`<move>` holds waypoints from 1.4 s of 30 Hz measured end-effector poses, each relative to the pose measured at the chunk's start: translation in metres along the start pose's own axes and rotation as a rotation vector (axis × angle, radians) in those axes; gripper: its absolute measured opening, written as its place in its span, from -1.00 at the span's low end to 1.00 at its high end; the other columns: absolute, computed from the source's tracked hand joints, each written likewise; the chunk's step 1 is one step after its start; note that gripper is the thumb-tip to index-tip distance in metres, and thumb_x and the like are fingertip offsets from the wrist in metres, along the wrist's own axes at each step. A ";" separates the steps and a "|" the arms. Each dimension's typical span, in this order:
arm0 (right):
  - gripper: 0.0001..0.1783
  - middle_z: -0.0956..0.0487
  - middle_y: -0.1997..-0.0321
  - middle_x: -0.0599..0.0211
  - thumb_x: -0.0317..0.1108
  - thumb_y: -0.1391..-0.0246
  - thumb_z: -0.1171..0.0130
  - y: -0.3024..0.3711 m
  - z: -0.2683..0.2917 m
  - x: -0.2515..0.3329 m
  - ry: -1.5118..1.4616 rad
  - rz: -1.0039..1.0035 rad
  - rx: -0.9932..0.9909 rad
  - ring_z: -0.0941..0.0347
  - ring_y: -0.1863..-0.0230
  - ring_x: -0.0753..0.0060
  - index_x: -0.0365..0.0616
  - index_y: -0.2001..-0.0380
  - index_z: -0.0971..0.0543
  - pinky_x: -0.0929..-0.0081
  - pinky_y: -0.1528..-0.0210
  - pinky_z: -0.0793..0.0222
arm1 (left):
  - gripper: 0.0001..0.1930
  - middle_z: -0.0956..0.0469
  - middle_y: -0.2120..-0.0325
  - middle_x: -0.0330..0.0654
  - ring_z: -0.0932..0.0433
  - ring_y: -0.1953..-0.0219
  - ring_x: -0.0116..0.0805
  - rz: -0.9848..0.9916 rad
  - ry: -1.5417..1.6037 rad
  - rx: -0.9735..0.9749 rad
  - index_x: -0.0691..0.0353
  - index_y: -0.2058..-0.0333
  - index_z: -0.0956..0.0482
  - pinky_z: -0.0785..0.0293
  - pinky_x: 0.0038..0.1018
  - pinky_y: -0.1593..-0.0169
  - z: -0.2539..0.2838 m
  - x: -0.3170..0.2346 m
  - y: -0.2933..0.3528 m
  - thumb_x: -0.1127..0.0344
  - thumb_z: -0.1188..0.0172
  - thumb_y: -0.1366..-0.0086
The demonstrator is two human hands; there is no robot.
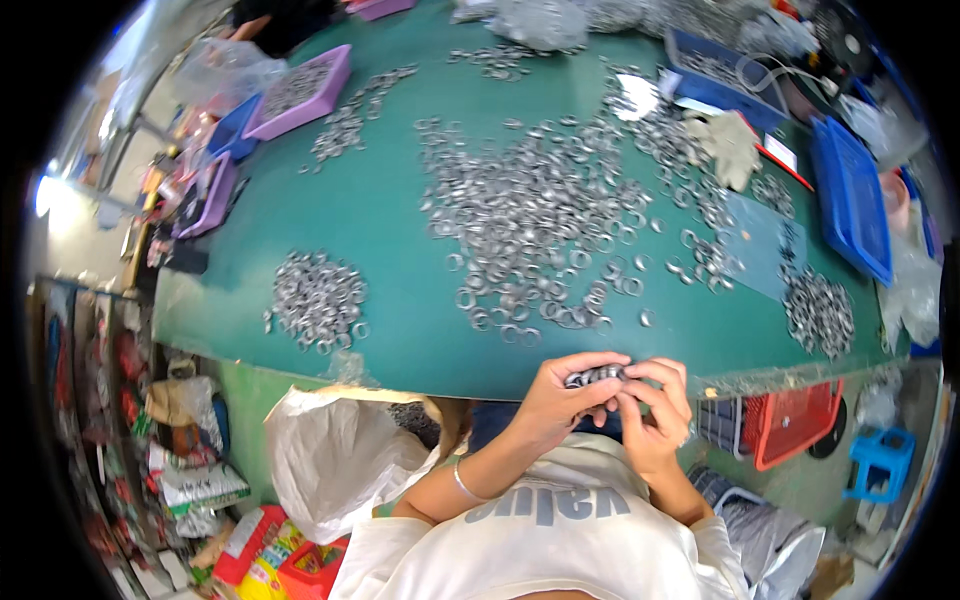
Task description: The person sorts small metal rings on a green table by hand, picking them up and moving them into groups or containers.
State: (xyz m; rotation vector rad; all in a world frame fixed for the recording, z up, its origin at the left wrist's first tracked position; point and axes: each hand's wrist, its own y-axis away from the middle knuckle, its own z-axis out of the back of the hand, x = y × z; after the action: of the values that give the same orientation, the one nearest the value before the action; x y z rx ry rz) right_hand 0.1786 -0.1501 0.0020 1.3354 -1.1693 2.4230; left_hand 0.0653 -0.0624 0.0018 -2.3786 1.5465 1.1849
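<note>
Close to my body, at the near edge of the green table (400, 365), my left hand (556, 402) is closed around a short row of grey metal rings (594, 377). The fingers of my right hand (655, 408) pinch at the right end of that row; whether they grip a ring of their own is hidden. Just beyond both hands spreads a large heap of loose metal rings (530, 205). A smaller pile of rings (318, 300) lies to the left, and another ring pile (818, 312) sits near the right edge.
An open white sack (335, 465) stands below the table edge at my left. Pink bin (330, 85) and blue bin (232, 130) line the far left. Blue trays (850, 200), a work glove (728, 148) and a blue sheet (765, 245) are at the right. Another person's arm (250, 28) shows far left.
</note>
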 end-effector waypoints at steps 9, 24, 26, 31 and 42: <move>-0.66 -0.42 0.11 0.10 -0.56 0.14 -0.15 -0.017 0.000 -0.041 0.335 -0.168 0.106 -0.30 0.07 0.07 -0.27 0.19 -0.49 0.27 -0.01 -0.19 | -0.71 -0.55 0.45 -0.19 -0.47 0.53 -0.57 -0.306 -0.425 -0.531 0.32 0.16 -0.52 -0.37 -0.72 0.58 0.070 -0.089 0.057 0.45 -0.22 -0.09; -0.59 -0.38 0.10 0.12 -0.51 0.21 -0.21 -0.018 -0.006 -0.052 0.482 -0.107 0.200 -0.25 0.04 0.04 -0.24 0.18 -0.46 0.21 -0.02 -0.11 | -0.79 -0.47 0.30 -0.17 -0.43 0.12 -0.14 -0.453 -2.006 -1.137 0.10 0.29 -0.58 -0.41 -0.29 0.12 0.261 -0.251 0.052 0.32 -0.16 -0.04; -0.59 -0.38 0.10 0.12 -0.52 0.23 -0.22 -0.019 -0.008 -0.048 0.478 -0.124 0.234 -0.24 0.02 0.04 -0.24 0.18 -0.46 0.21 -0.02 -0.10 | -0.79 -0.47 0.29 -0.15 -0.41 0.13 -0.10 -0.486 -2.097 -1.036 0.10 0.29 -0.58 -0.39 -0.26 0.09 0.278 -0.256 0.056 0.30 -0.13 -0.05; -0.65 -0.39 0.13 0.12 -0.54 0.20 -0.22 -0.024 0.001 -0.049 0.430 -0.134 0.237 -0.25 0.04 0.06 -0.25 0.23 -0.48 0.25 0.00 -0.15 | -0.75 -0.49 0.20 -0.11 -0.41 0.06 -0.06 -0.066 -1.968 -1.006 0.07 0.26 -0.60 -0.30 -0.07 0.02 0.255 -0.271 0.040 0.13 -0.15 -0.13; -0.80 -0.47 0.29 0.11 -0.58 0.15 -0.16 -0.066 0.032 -0.052 0.304 -0.022 0.249 -0.36 0.21 0.07 -0.29 0.34 -0.52 0.32 0.11 -0.27 | -0.72 -0.50 0.15 -0.14 -0.44 0.05 -0.11 0.207 -2.296 -0.982 0.13 0.26 -0.60 -0.18 0.04 -0.09 0.252 -0.265 0.015 0.10 -0.10 -0.17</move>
State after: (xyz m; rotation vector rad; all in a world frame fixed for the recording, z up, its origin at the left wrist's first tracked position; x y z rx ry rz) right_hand 0.2610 -0.1138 0.0089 0.9751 -0.7956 2.7026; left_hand -0.1406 0.2405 -0.0033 0.3501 0.1323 2.8567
